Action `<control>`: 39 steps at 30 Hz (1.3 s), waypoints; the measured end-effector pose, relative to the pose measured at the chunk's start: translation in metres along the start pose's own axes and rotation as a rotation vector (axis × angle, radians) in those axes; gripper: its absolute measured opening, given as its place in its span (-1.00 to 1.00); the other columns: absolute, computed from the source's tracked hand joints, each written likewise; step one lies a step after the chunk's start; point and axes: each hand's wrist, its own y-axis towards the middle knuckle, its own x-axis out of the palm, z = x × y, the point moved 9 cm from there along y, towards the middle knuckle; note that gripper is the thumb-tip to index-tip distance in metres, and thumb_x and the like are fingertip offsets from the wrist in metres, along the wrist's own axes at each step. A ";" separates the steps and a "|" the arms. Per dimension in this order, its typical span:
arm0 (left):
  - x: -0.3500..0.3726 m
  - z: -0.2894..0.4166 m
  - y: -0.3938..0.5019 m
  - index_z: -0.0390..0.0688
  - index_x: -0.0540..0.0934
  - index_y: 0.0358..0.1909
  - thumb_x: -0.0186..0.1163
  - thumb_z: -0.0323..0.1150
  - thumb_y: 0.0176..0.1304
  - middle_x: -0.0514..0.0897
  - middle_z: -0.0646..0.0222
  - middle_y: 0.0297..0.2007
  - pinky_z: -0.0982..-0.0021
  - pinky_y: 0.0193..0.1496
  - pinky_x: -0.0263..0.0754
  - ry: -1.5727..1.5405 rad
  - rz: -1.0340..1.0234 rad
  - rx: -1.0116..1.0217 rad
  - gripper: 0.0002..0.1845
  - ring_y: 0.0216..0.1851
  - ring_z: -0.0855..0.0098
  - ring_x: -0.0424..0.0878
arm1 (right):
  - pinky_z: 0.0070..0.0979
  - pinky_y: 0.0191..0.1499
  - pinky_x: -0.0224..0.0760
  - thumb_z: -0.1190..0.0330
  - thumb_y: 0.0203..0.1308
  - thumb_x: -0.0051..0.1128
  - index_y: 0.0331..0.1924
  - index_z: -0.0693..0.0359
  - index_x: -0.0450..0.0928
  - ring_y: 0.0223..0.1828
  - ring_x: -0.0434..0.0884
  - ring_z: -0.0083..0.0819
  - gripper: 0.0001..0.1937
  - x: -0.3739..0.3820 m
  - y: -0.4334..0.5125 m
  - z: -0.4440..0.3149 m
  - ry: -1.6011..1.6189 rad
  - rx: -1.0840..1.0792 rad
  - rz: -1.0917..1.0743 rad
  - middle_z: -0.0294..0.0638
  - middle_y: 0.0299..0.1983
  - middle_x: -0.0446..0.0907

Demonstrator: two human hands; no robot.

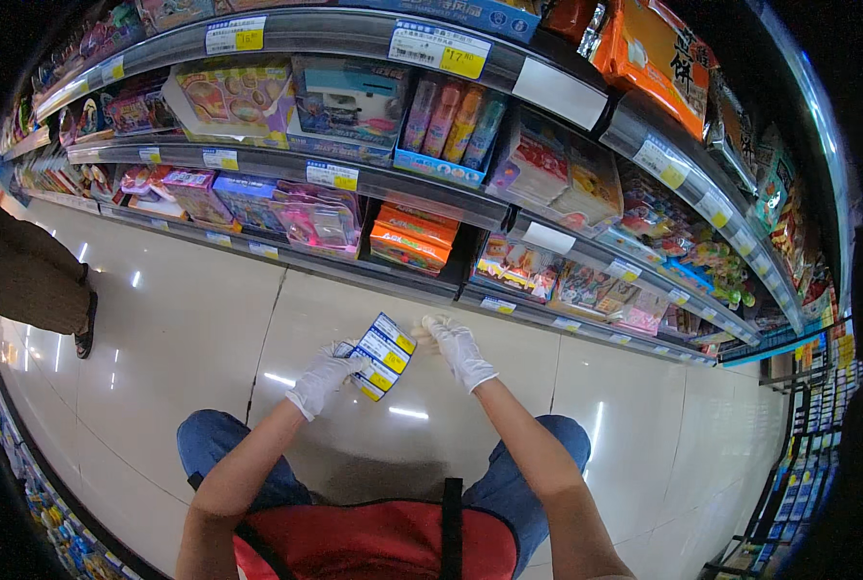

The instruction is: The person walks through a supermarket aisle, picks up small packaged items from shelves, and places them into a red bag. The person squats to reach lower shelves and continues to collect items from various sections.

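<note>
My left hand (pixel 327 377), in a white glove, grips a sheet of shelf price labels (pixel 383 355) by its left edge. The labels are white, blue and yellow and bear writing. My right hand (pixel 458 349), also gloved in white, is just right of the sheet, its fingers bent and partly blurred; whether it holds anything small cannot be told. Both hands are above the tiled floor, in front of the lowest shelf. On that shelf, orange boxes (pixel 413 238) stand beside packaged pink toys (pixel 319 217).
Shelves of boxed toys and snacks curve across the front, with price labels along the shelf edge (pixel 409 185). Another person's leg (pixel 32 275) is at the far left. A second shelf unit (pixel 21 442) runs along the lower left. Stocked racks (pixel 801 464) stand at the right.
</note>
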 end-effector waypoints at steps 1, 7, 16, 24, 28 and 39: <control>-0.005 -0.004 0.001 -0.10 0.60 -0.11 0.25 -0.33 0.23 0.64 0.57 -0.41 0.66 -0.54 0.25 -0.032 0.020 0.006 -0.79 -0.53 0.72 0.44 | -0.41 -0.01 0.43 0.16 0.30 0.03 -0.11 0.19 0.60 -0.17 0.60 -0.39 -0.71 -0.006 -0.002 -0.010 -0.179 -0.102 0.059 -0.19 -0.19 0.65; -0.026 -0.017 0.001 -0.15 0.62 -0.19 0.24 -0.37 0.23 0.66 0.50 -0.41 0.57 -0.46 0.32 -0.002 0.120 -0.057 -0.85 -0.49 0.65 0.48 | -0.29 0.09 0.39 0.38 0.13 0.13 -0.02 0.21 0.54 -0.01 0.53 -0.17 -0.70 0.018 0.011 -0.073 -0.691 -0.630 0.222 -0.04 -0.07 0.57; -0.015 0.007 -0.008 -0.20 0.59 -0.11 0.23 -0.46 0.22 0.67 0.45 -0.30 0.54 -0.27 0.46 -0.108 0.083 0.067 -0.80 -0.34 0.61 0.56 | -0.17 0.22 0.26 0.34 0.04 0.21 0.13 0.22 0.42 0.21 0.31 -0.09 -0.50 0.043 0.047 -0.081 -1.010 -0.503 0.372 -0.06 0.20 0.33; -0.014 0.011 -0.014 -0.24 0.56 -0.10 0.26 -0.49 0.20 0.67 0.43 -0.27 0.53 -0.21 0.50 -0.115 0.048 0.057 -0.77 -0.29 0.59 0.60 | -0.14 -0.08 0.34 0.33 -0.12 0.36 -0.19 0.12 0.48 0.00 0.42 -0.16 -0.64 0.037 0.047 -0.092 -1.056 -0.495 0.389 -0.20 -0.06 0.48; -0.015 0.016 -0.021 -0.26 0.58 -0.13 0.23 -0.48 0.18 0.68 0.39 -0.28 0.50 -0.22 0.51 -0.062 0.085 0.056 -0.79 -0.30 0.57 0.61 | -0.14 -0.15 0.33 0.28 -0.11 0.37 -0.27 0.10 0.46 -0.07 0.44 -0.19 -0.68 0.036 0.052 -0.094 -1.108 -0.446 0.374 -0.22 -0.20 0.48; -0.029 0.031 -0.032 -0.30 0.59 -0.12 0.27 -0.46 0.11 0.70 0.27 -0.28 0.44 -0.16 0.52 0.239 0.176 0.193 -0.73 -0.29 0.48 0.63 | -0.17 -0.07 0.40 0.32 0.07 0.17 -0.03 0.16 0.51 -0.06 0.46 -0.13 -0.66 0.072 0.047 -0.129 -1.245 -0.664 0.323 -0.11 -0.17 0.49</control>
